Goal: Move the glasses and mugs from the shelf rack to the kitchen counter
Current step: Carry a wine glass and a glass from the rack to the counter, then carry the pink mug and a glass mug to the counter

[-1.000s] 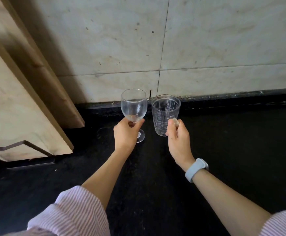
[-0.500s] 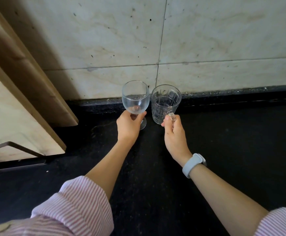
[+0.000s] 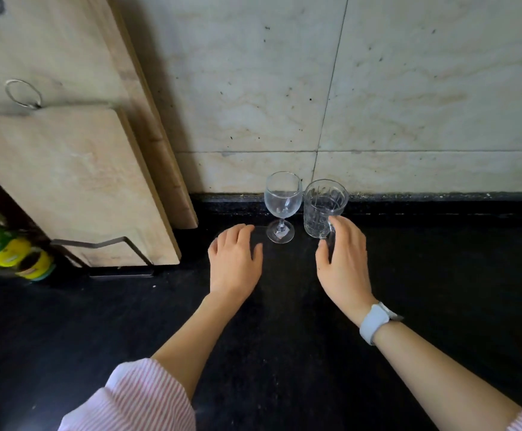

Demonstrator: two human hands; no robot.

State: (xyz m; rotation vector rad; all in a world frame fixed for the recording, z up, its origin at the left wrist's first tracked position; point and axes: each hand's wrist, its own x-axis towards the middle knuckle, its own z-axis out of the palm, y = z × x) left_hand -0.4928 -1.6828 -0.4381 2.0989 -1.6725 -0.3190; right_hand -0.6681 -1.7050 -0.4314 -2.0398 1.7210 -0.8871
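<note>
A clear wine glass (image 3: 282, 203) stands upright on the black kitchen counter (image 3: 440, 275) close to the tiled wall. Right beside it stands a clear patterned glass mug (image 3: 324, 206) with its handle facing me. My left hand (image 3: 235, 263) hovers just left of the wine glass foot, fingers apart, holding nothing. My right hand (image 3: 342, 262) is spread just below the mug, its fingertips at the mug's handle without a closed grip. The shelf rack is out of view.
Two wooden cutting boards (image 3: 76, 169) lean in a metal holder (image 3: 107, 247) at the left, close to the glasses. Colourful jars or lids (image 3: 14, 253) sit at the far left edge. The marble tiled wall (image 3: 409, 104) rises behind the counter.
Both hands set the wine glass and mug down near the wall, then let go and drew back a little. The view tilted up and shifted left, showing more of the cutting boards.
</note>
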